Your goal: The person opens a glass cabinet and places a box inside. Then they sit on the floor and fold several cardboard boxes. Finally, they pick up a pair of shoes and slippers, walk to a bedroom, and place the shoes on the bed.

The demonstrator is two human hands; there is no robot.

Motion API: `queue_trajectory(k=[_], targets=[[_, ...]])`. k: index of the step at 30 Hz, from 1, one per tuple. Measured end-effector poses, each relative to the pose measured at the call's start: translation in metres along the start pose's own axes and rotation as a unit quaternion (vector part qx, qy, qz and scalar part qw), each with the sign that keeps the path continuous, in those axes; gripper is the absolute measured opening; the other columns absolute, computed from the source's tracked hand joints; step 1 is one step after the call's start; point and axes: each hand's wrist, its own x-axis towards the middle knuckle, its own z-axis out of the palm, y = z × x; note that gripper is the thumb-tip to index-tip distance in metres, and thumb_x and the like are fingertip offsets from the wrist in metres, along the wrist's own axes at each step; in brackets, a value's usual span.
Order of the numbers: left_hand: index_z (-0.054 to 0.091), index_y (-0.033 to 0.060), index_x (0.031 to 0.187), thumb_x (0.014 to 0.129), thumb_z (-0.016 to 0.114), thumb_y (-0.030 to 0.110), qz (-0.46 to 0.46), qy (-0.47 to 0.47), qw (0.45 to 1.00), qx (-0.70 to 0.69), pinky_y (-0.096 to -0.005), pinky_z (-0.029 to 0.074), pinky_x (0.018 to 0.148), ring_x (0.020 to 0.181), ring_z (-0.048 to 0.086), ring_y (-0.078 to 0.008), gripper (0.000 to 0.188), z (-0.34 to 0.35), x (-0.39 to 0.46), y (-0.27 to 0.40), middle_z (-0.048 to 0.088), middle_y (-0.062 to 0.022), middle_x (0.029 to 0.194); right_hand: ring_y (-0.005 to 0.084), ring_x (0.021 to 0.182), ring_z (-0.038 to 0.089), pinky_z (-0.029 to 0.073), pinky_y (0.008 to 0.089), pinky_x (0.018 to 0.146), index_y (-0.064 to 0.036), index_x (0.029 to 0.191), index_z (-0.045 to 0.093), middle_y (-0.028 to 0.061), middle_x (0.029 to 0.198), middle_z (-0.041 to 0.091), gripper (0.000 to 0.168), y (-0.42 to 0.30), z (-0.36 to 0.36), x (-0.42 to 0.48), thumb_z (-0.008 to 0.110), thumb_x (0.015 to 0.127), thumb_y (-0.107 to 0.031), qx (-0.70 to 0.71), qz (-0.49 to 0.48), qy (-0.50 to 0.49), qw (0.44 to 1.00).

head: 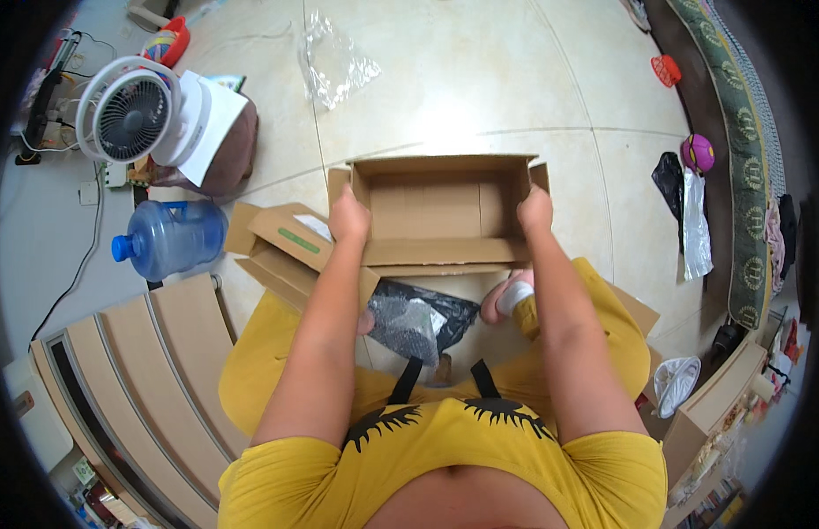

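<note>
Both hands hold an open cardboard box (pixel 426 205) in front of me, its bare inside facing up. My left hand (pixel 350 217) grips the left end wall, beside a small folded-out flap. On the right end wall, my right hand (pixel 535 210) has the same kind of grip. A second open cardboard carton (pixel 287 241), with a green printed strip and a white label, lies at the left, partly behind my left forearm. Below the held box, a bubble-wrapped item (pixel 402 324) rests on a black plastic bag (pixel 459 305) between my legs.
At the left lie a blue water jug (pixel 178 235) and, above it, a white fan (pixel 135 116) on a brown stool (pixel 234 149). A clear plastic bag (pixel 333 59) is on the tiled floor ahead. To the right are a purple ball (pixel 698 153) and a patterned bed edge (pixel 747 172).
</note>
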Motion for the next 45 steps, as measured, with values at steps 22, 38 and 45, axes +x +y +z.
queue_trajectory(k=[22,38,45], targets=[[0.05,0.0098,0.115,0.076,0.058,0.012,-0.025,-0.043,0.998,-0.025,-0.0456,0.048,0.07,0.083,0.061,-0.0359,0.04,0.0,0.004,-0.002,0.063,-0.0192,0.087,0.0353,0.087,0.059,0.048,0.041,0.077,-0.006,0.097,0.063,0.0203,0.091,0.062,0.03,0.013,-0.027,0.004,0.052,0.07,-0.001,-0.018,-0.008,-0.035,0.999],[0.048,0.0057,0.116,0.077,0.056,0.01,-0.013,-0.046,0.999,-0.024,-0.0456,0.047,0.074,0.086,0.06,-0.0369,0.04,0.002,-0.002,-0.004,0.062,-0.021,0.09,0.0338,0.085,0.06,0.049,0.0409,0.075,-0.007,0.093,0.065,0.0177,0.089,0.063,0.026,0.012,-0.027,-0.003,0.053,0.07,-0.004,-0.061,0.03,-0.031,0.997],[0.039,0.0074,0.123,0.079,0.056,0.014,-0.006,-0.024,0.996,-0.09,-0.0434,0.045,0.08,0.094,0.058,-0.0357,0.047,-0.004,-0.004,-0.004,0.061,-0.0191,0.101,0.0335,0.093,0.059,0.048,0.0403,0.079,-0.002,0.101,0.056,0.0198,0.102,0.06,0.033,0.007,-0.038,-0.005,0.063,0.076,-0.021,-0.111,0.015,-0.103,0.988]])
